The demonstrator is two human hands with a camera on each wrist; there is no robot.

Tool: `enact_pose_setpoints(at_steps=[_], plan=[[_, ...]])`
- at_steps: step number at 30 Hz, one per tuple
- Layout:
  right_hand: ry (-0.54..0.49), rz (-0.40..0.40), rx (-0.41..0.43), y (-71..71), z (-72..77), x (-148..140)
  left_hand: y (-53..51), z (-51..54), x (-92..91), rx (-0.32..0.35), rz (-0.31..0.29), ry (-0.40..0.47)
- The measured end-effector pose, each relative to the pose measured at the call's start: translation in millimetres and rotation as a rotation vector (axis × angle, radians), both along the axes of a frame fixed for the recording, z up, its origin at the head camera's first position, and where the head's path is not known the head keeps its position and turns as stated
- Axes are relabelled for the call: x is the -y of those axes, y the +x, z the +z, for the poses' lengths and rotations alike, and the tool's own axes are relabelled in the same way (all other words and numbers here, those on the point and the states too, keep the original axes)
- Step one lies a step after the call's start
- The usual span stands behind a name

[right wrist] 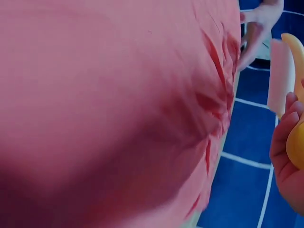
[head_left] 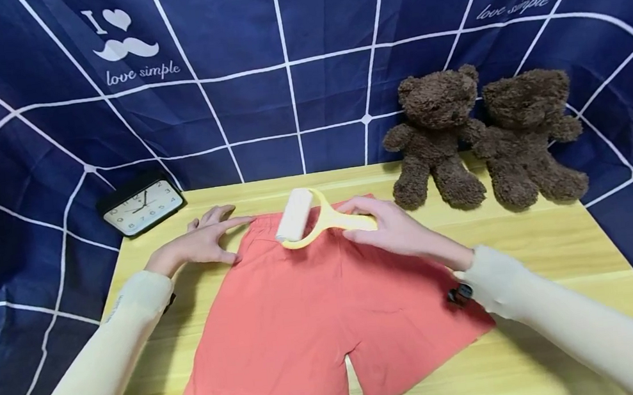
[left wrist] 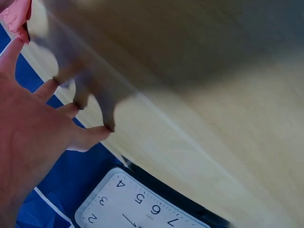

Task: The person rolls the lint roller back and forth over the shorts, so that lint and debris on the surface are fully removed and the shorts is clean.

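Coral-red shorts (head_left: pixel 288 316) lie spread on the table, waistband at the far side and legs toward me. My right hand (head_left: pixel 392 228) grips the yellow handle of a lint roller (head_left: pixel 295 216), whose white roll is held above the upper part of the shorts. In the right wrist view, fingers curl round that handle, and the roll (right wrist: pixel 281 78) is clear of the cloth. My left hand (head_left: pixel 202 238) has its fingers spread, with index finger and thumb at the left waistband corner. In the left wrist view, the other fingertips of the left hand (left wrist: pixel 33 128) rest on the wood.
A black-framed clock (head_left: pixel 143 206) stands at the table's back left corner. Two brown teddy bears (head_left: pixel 438 139) sit side by side at the back right. Dark blue cloth (head_left: pixel 249 108) with white grid lines hangs behind and around the pale wooden table (head_left: pixel 559 249).
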State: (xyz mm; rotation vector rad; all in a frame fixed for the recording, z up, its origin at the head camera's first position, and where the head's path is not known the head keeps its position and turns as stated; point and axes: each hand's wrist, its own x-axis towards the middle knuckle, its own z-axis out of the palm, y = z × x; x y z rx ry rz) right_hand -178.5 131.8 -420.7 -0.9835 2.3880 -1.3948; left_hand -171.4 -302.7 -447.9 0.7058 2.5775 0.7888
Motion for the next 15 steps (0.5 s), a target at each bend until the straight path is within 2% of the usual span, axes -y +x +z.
enact_pose_setpoints(at_steps=[3, 9, 13, 15], plan=[[0.013, 0.067, 0.024, -11.3, -4.4, 25.6, -4.9, -4.0, 5.1, 0.031, -0.012, -0.021], [0.073, 0.129, 0.03, -26.6, -10.9, 68.7, -8.0, -4.0, 8.0, 0.091, -0.004, -0.038], [0.097, 0.164, 0.023, -32.7, -14.1, 85.6, -6.2, -0.8, 7.9, 0.129, 0.022, -0.024], [0.101, 0.175, 0.016, -35.2, -15.2, 90.3, -7.1, -3.0, 10.0, 0.131, 0.033, -0.022]])
